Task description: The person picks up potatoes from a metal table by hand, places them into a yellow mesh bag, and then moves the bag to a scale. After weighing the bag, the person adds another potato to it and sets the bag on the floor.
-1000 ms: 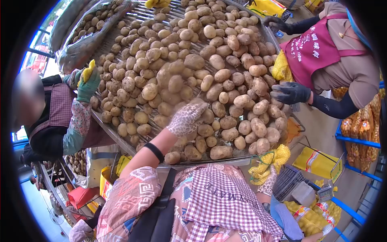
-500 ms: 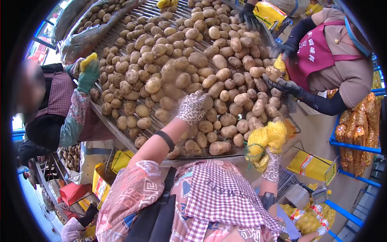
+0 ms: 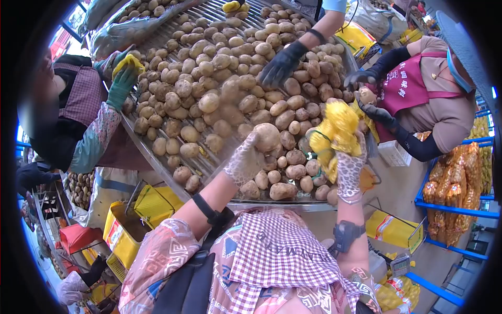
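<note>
Where left grip [image 3: 243, 164] ends, potato [image 3: 268, 136] apparently protrudes.

Pale floor [image 3: 401, 184], blue rack [image 3: 460, 208] at right; daylight [image 3: 58, 41], upper left

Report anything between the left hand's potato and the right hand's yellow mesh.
Nothing visible blocks the gap from the potato in the left hand to the yellow mesh in the right hand; only loose potatoes on the table show there.
</note>
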Demonstrator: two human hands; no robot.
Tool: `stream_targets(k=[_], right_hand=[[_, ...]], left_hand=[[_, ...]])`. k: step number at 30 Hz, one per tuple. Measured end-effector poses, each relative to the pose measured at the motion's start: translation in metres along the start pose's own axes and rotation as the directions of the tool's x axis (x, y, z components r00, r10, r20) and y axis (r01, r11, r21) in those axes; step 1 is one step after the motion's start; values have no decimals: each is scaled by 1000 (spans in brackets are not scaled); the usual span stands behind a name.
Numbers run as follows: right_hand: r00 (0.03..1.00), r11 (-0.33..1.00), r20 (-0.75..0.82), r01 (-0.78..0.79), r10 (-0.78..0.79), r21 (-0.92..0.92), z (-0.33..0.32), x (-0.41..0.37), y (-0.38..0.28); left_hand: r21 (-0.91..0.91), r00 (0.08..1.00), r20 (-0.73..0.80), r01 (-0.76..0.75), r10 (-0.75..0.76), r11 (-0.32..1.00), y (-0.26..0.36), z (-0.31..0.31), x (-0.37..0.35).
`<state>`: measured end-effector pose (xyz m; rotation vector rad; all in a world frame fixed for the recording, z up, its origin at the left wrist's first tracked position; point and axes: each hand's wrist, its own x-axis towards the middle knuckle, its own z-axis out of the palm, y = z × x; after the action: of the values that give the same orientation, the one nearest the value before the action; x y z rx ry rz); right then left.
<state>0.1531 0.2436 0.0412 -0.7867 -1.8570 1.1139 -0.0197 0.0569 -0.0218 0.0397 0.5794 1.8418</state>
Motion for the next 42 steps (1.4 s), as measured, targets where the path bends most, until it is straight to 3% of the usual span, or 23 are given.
stream_targets(k=[1,3,4,7,8,9,13,15,19,20,21,22,25,27,28,29,31,32,33,35,37,39,42], right_hand=[[988,988,62,-147,144,56,17,2,-46],[904,917,291,368,-314,-152,41,-7,-59],[818,876,428,469,-384,-110,57,-15,-67],[699,718,587,643,-408,-266,61,-33,-11],[890,917,397,332,-226,-223,68,-33,12],[904,973,361,-222,229,-62,65,-25,21],[970,932,242,66,23,-357,71,-30,1],[847,840,386,478,-365,-256,94,-39,-23],[733,854,515,521,-443,-7,119,-60,46],[880,995,466,96,-88,7,112,-51,70],[853,935,423,-353,305,38,110,-46,81],[850,936,433,-351,300,41,117,-43,76],[854,968,470,-251,225,-8,130,-40,-13],[794,886,395,395,-462,242,151,-46,-43],[795,888,397,392,-459,240,150,-45,-49],[733,880,498,448,-463,158,148,-45,-53],[660,860,601,503,-450,91,149,-44,-43],[802,993,589,117,-95,0,147,-37,-19],[788,952,542,-295,290,-80,143,-33,-4],[772,885,466,-461,432,-57,136,-30,1],[880,964,396,-249,264,-91,139,-38,5],[784,949,559,313,-270,20,149,-35,-63],[687,888,708,415,-162,-200,141,-37,-46]], left_hand=[[-5,1000,1,-4,4,1000,0,4,-2],[271,984,-146,-58,100,961,-3,17,-3],[277,971,-50,-213,235,937,-5,19,7],[219,964,-157,-175,212,960,-3,12,-7],[184,954,-215,-170,209,968,-2,8,-12],[34,978,-159,-131,135,991,6,1,-25],[135,943,-252,-186,215,973,10,-17,-28],[125,950,-195,-222,243,967,14,-24,-21],[-375,955,-254,-245,155,894,31,-28,-29],[-512,997,-39,-74,62,856,33,-55,-32],[-596,981,192,128,-14,793,38,-76,-38],[-596,983,186,116,-4,794,43,-77,-38],[-553,972,230,172,-49,816,43,-64,-46],[-375,997,-70,-8,-20,927,44,-26,-46],[-361,999,-18,39,-49,932,44,-28,-47],[-40,919,305,-250,250,968,40,-42,-24],[35,960,-277,-27,36,999,46,-33,-52],[36,960,-278,-33,41,999,49,-39,-57],[-54,988,-154,-23,15,998,50,-47,-62],[-153,999,-28,-20,16,988,50,-54,-61],[-239,992,-126,-34,4,971,45,-54,-56],[-213,972,-213,-143,97,967,37,-43,-47],[-245,948,-301,-179,100,953,43,-31,-51]])
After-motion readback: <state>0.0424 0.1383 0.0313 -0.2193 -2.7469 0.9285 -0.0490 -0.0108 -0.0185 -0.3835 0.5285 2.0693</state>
